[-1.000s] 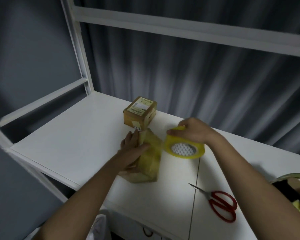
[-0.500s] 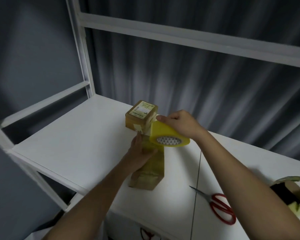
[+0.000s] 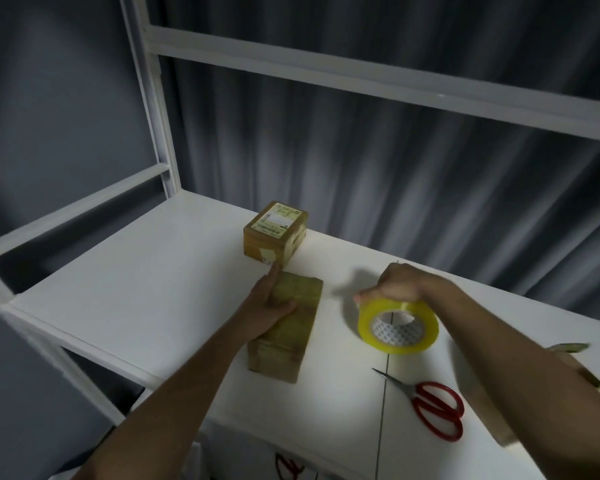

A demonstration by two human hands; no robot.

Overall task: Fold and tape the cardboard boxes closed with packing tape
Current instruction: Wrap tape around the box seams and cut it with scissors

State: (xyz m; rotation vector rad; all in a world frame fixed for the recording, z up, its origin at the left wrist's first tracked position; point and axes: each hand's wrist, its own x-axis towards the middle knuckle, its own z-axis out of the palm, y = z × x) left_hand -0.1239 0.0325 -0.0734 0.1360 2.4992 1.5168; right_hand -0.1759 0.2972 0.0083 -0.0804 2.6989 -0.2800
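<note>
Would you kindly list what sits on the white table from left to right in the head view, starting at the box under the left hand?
Taped cardboard box under the left hand → yellow packing tape roll in the grip of the right hand → red-handled scissors → open cardboard box, mostly hidden at the right edge.

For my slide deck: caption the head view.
Left hand steadies taped box while right hand holds yellow tape roll beside scissors.
</note>
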